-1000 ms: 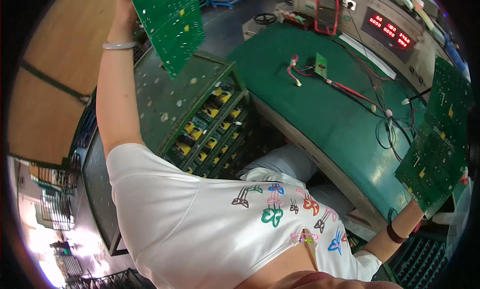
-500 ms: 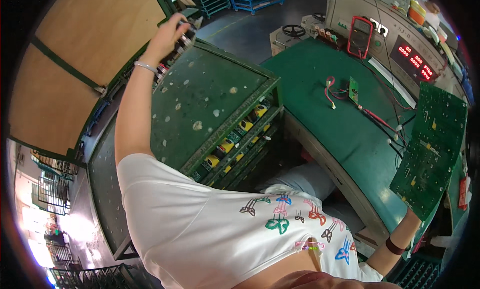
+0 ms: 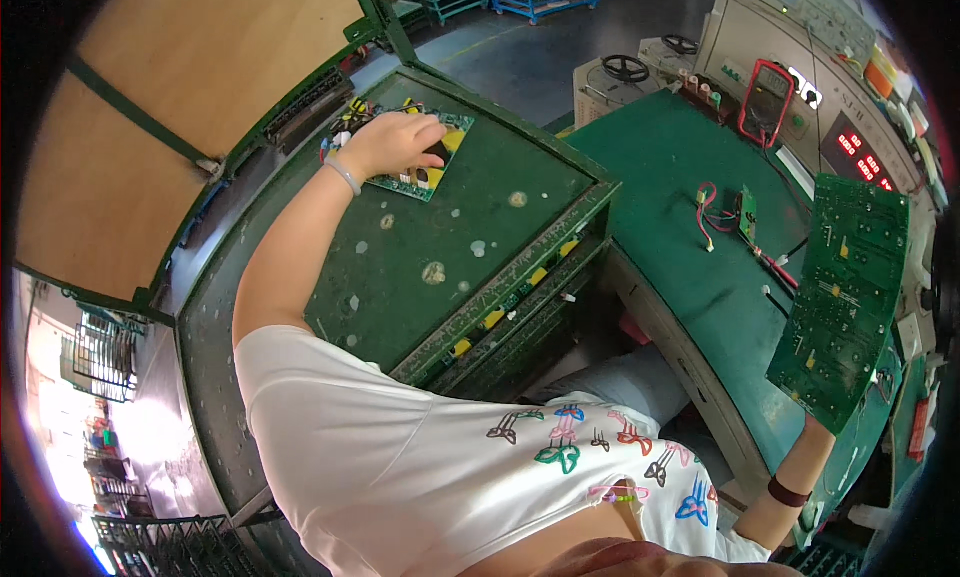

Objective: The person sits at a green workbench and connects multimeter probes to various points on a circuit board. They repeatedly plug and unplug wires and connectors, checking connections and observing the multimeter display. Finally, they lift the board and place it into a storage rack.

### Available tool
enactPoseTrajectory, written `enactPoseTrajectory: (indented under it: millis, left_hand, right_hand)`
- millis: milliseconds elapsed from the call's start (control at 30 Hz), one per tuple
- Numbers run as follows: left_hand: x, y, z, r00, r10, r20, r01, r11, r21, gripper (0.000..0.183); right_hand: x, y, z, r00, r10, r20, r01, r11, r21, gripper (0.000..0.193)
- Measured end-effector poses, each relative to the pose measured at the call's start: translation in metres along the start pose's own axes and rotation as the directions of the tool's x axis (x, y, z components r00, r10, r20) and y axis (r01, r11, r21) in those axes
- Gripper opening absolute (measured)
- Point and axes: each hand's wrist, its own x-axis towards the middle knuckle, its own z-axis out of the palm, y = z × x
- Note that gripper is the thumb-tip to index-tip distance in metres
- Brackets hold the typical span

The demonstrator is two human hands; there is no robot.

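Observation:
My left hand (image 3: 392, 145) is closed over a populated circuit board (image 3: 425, 182) at the far end of the green cart top (image 3: 470, 247). That board lies flat or nearly so, with yellow and black parts and wires around the fingers. At the right, a large green circuit board (image 3: 845, 287) stands tilted up, its solder side showing. My right hand (image 3: 817, 439) holds it from below and behind; the fingers are hidden by the board.
A green-topped bench (image 3: 670, 167) carries a small board (image 3: 746, 213) with leads, a red multimeter (image 3: 767, 102) and a grey instrument panel (image 3: 820, 127) with red digits. Several boards with yellow parts sit in the cart's shelves (image 3: 495, 319). A wooden panel (image 3: 230, 47) rises at left.
My left hand has come nearer and to the right, bringing the populated board from a steep tilt down onto the cart top. My right hand still holds the large board. The view has shifted slightly.

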Motion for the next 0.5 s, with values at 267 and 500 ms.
enactPoseTrajectory:
  millis: [267, 500]
  left_hand:
    - [-0.003, -0.002, 0.000, 0.988, 0.102, -0.114, -0.106, 0.994, -0.028, 0.041]
    - [0.002, 0.042, -0.021, 0.813, -0.567, -0.136, 0.569, 0.822, -0.022, 0.072]
  right_hand:
    - [0.009, 0.033, 0.030, 0.997, 0.069, 0.042, -0.071, 0.996, 0.046, 0.045]
    - [0.005, 0.033, 0.030, 0.994, 0.077, 0.072, -0.080, 0.996, 0.037, 0.044]
